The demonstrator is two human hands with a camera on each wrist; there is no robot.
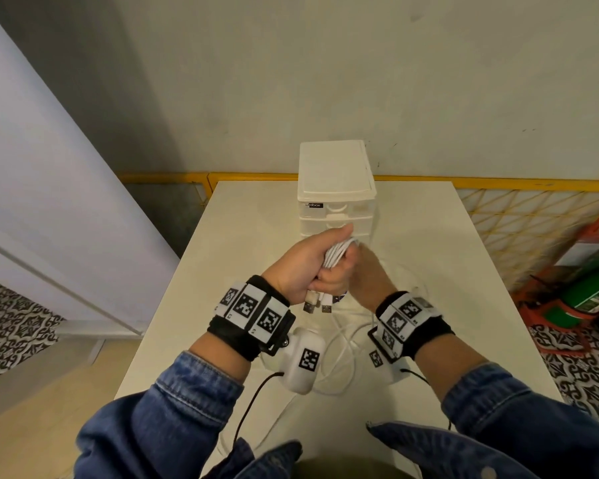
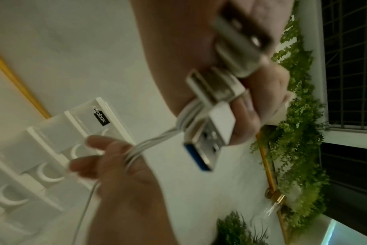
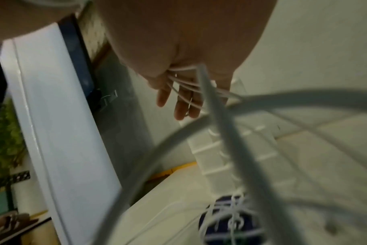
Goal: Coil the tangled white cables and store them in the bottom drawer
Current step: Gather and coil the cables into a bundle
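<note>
My left hand (image 1: 312, 267) grips a bundle of white cables (image 1: 338, 252) above the white table (image 1: 256, 236). Their USB plugs (image 1: 317, 302) stick out below the fist. In the left wrist view the fingers (image 2: 251, 102) curl round the plugs (image 2: 212, 132). Just behind, my right hand (image 1: 363, 271) holds the same strands (image 2: 157, 140), which run through its fingers (image 3: 178, 99). Loose loops of cable (image 1: 343, 340) trail down onto the table under my wrists. The white drawer unit (image 1: 336, 188) stands right behind the hands, its visible drawers (image 2: 59, 132) shut; the hands hide the bottom one in the head view.
The table backs onto a grey wall. A yellow mesh fence (image 1: 516, 216) runs behind and to the right, with a green cylinder in a red stand (image 1: 595, 295) on the floor there. A pale door panel (image 1: 32, 167) stands to the left.
</note>
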